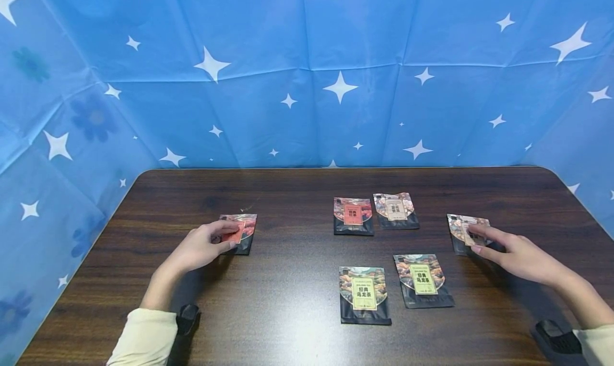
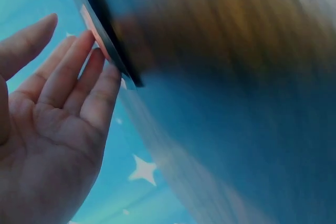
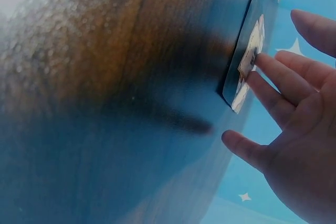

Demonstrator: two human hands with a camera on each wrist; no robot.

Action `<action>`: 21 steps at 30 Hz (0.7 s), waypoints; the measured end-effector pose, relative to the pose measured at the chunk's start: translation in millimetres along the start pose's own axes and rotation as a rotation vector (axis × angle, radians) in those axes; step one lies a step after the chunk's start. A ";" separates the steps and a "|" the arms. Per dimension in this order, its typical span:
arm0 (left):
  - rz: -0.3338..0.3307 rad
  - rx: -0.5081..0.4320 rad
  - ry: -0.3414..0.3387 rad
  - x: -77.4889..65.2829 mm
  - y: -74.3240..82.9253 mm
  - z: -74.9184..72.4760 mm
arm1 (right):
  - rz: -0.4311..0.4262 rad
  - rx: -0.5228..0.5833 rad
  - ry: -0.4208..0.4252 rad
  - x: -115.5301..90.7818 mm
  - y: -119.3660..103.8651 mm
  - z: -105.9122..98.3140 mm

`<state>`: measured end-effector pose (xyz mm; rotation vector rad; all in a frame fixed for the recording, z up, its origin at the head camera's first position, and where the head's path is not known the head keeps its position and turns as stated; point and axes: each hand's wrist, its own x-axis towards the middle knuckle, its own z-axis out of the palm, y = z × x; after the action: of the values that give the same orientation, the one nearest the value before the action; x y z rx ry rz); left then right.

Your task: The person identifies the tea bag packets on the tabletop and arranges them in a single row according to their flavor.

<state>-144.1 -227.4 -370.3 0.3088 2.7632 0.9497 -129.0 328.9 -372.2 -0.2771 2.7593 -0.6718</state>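
My left hand (image 1: 205, 244) reaches over a red-labelled tea packet (image 1: 246, 233) lying on the left of the table. In the left wrist view its fingertips (image 2: 90, 39) meet the packet's face while the thumb stands apart. On the right, my right hand (image 1: 523, 257) is over a beige-labelled tea packet (image 1: 459, 228), covering part of it. The right wrist view shows straight, spread fingers (image 3: 286, 80), with the middle ones at the label and the thumb held away. Both packets lie flat on the wood.
Between the hands lie another red-labelled packet (image 1: 353, 217), another beige-labelled packet (image 1: 396, 211), and two green-labelled oolong packets, one nearer the front (image 1: 364, 295) and one to its right (image 1: 424, 281). The dark wooden table (image 1: 278, 281) meets a blue star-patterned cloth (image 1: 268, 110) behind.
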 end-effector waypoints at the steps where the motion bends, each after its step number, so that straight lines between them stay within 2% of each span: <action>1: -0.004 0.000 0.001 -1.5 -3.5 -2.8 | 0.003 -0.001 -0.002 0.5 0.2 0.4; 10: -0.030 -0.006 0.022 -7.4 -26.6 -19.0 | -0.001 -0.009 0.000 0.6 0.4 1.8; 14: -0.046 -0.021 0.036 -9.6 -29.4 -21.1 | -0.004 -0.005 0.000 0.6 0.4 1.5; 21: -0.106 -0.104 0.062 -15.1 -25.5 -25.5 | -0.003 0.001 -0.005 0.8 1.0 1.0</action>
<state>-139.5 -265.7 -364.7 0.1166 2.7418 1.0876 -129.5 329.1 -373.8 -0.2830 2.7541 -0.6724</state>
